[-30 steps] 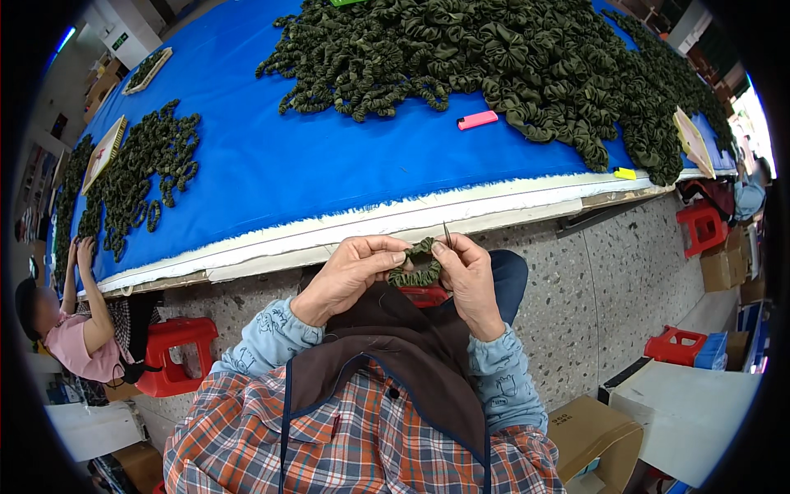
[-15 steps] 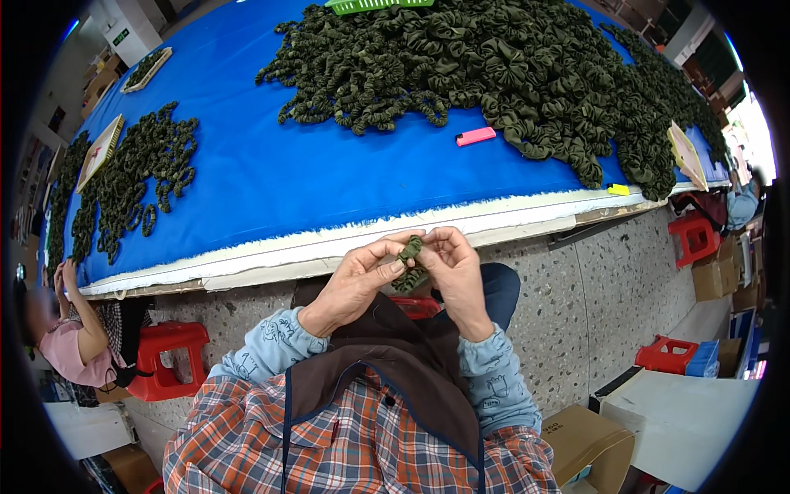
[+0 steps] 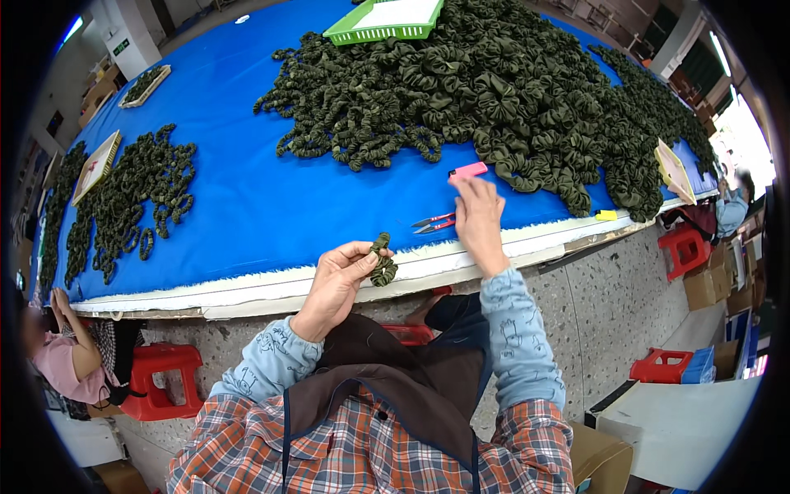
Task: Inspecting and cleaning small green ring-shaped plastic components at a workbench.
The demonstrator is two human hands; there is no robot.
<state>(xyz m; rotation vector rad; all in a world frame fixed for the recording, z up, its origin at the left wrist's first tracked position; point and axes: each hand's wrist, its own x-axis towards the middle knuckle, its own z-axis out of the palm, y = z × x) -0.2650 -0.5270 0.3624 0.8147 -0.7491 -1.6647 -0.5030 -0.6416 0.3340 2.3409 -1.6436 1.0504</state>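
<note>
My left hand is closed in a pinch on a dark green scrunchie, held just in front of the table's edge. My right hand is stretched palm down over the blue cloth, its fingertips at the pink lighter; whether they grip it is hidden. Red-handled thread snips stick out leftward from under its thumb side, their handle ends covered by the hand. Beyond lies a large heap of dark green scrunchies, with smaller tight ones on its left.
A green basket sits behind the heap. More scrunchies and a pale tray lie at the left. A yellow lighter rests near the edge. Another person works at the left. Red stools and cartons stand below.
My right hand has left the scrunchie and moved forward to the pink lighter. The thread snips have come into view beside it. My left hand keeps the scrunchie. The view has tilted up slightly.
</note>
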